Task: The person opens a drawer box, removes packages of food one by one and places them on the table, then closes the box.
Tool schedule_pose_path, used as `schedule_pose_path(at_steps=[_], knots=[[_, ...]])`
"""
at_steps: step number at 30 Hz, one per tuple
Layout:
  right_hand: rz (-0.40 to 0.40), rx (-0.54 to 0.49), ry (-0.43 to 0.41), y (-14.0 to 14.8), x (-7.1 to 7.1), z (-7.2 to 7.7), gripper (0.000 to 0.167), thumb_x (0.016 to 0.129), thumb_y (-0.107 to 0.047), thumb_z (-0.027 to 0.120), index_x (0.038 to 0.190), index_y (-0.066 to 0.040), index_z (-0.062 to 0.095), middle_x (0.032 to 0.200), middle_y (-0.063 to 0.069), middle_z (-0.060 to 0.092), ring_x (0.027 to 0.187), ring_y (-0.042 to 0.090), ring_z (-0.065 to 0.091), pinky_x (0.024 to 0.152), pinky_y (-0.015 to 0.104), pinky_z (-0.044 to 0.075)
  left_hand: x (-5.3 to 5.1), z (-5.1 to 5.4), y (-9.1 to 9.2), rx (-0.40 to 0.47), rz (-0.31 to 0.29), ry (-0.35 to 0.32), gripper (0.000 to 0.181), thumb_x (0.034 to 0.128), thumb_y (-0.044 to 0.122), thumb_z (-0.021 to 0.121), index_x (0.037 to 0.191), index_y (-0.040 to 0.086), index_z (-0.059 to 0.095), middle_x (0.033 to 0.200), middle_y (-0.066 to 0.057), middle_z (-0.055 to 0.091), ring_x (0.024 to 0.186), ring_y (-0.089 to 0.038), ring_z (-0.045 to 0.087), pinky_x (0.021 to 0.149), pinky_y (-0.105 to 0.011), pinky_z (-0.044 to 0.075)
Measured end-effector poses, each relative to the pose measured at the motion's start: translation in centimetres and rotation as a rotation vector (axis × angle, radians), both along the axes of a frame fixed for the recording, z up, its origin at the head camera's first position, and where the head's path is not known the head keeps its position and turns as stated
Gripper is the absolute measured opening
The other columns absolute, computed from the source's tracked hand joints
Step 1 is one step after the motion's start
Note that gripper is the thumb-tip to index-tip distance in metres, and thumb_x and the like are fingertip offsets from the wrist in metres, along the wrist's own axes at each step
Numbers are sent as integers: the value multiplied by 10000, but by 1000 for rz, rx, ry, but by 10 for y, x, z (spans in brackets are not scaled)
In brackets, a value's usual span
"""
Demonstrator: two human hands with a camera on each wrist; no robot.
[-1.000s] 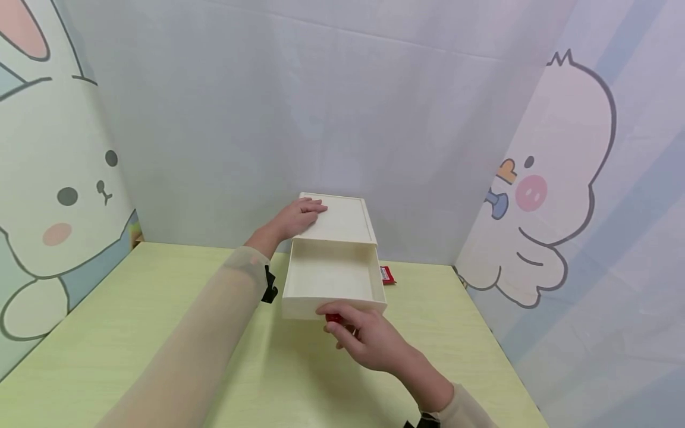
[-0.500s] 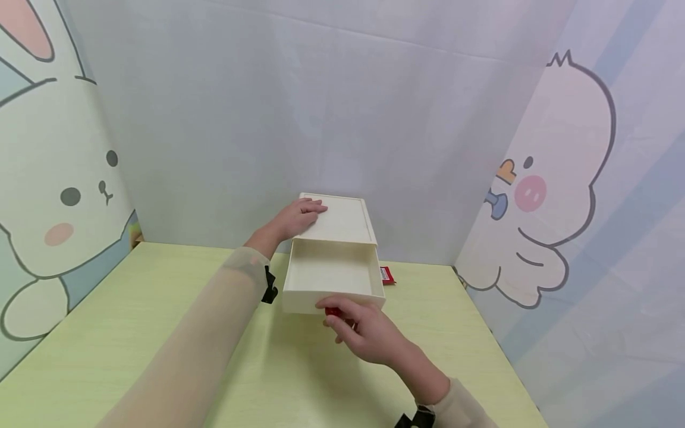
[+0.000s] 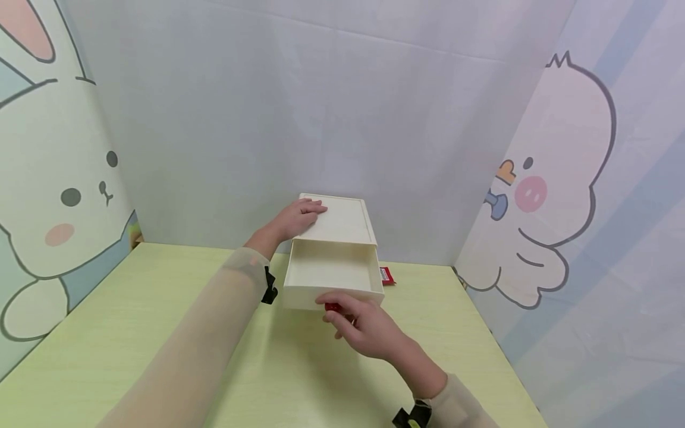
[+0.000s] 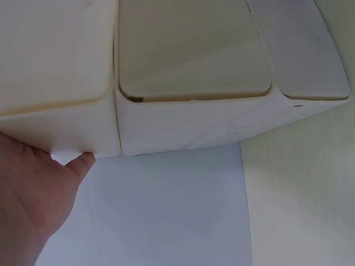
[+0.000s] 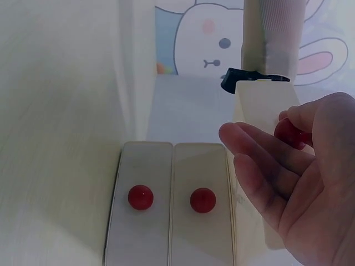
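A white drawer cabinet (image 3: 346,219) stands at the back of the table, its top drawer (image 3: 332,267) pulled partway out and bare inside. My left hand (image 3: 297,219) lies on the cabinet's top near its left edge; in the left wrist view this hand (image 4: 39,194) touches the cabinet side. At the drawer front, my right hand (image 3: 369,330) pinches the red knob (image 3: 332,307). The right wrist view shows the hand (image 5: 310,183) with thumb and forefinger on that knob (image 5: 289,133), other fingers loosely bent. Two lower drawers with red knobs (image 5: 141,197) are closed.
A small red packet (image 3: 387,276) lies on the pale yellow-green table (image 3: 187,309), just right of the cabinet. A grey curtain (image 3: 214,119) hangs close behind, and printed cartoon panels stand on both sides.
The top drawer has slid a little farther into the cabinet, with my right hand moving along on its knob. My left hand has stayed in place.
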State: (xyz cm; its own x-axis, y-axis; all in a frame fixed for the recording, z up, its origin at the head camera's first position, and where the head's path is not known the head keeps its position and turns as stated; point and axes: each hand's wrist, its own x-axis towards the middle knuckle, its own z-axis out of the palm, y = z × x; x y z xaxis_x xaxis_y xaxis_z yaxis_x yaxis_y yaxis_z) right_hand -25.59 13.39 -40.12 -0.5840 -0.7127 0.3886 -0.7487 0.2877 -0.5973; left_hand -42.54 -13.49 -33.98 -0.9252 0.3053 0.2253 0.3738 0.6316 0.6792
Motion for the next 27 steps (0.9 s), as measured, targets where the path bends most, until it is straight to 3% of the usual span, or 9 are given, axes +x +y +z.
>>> schedule_pose_path(at_steps=[8, 15, 27], knots=[[5, -15, -2, -1, -6, -2, 292, 1134, -166, 613, 1412, -117, 685, 1039, 102, 744, 685, 181, 771, 701, 211, 640, 0, 0, 1, 1, 2, 0, 540, 1125, 291, 374, 1595, 146, 595, 1775, -66, 409, 1727, -332, 158, 1406, -563, 105], [-2, -12, -12, -3, -11, -1, 295, 1132, -173, 619, 1414, -116, 687, 1048, 76, 743, 681, 118, 752, 704, 223, 646, 0, 0, 1, -1, 1, 2, 544, 1123, 278, 362, 1595, 142, 594, 1778, -72, 402, 1727, -337, 151, 1405, -569, 98], [-37, 13, -67, -4, -15, 4, 317, 1139, -216, 614, 1431, -115, 683, 1091, 85, 776, 728, 136, 771, 721, 245, 656, -3, -2, -1, -12, 9, -6, 553, 1119, 288, 355, 1601, 153, 589, 1783, -56, 395, 1732, -321, 138, 1405, -573, 96]])
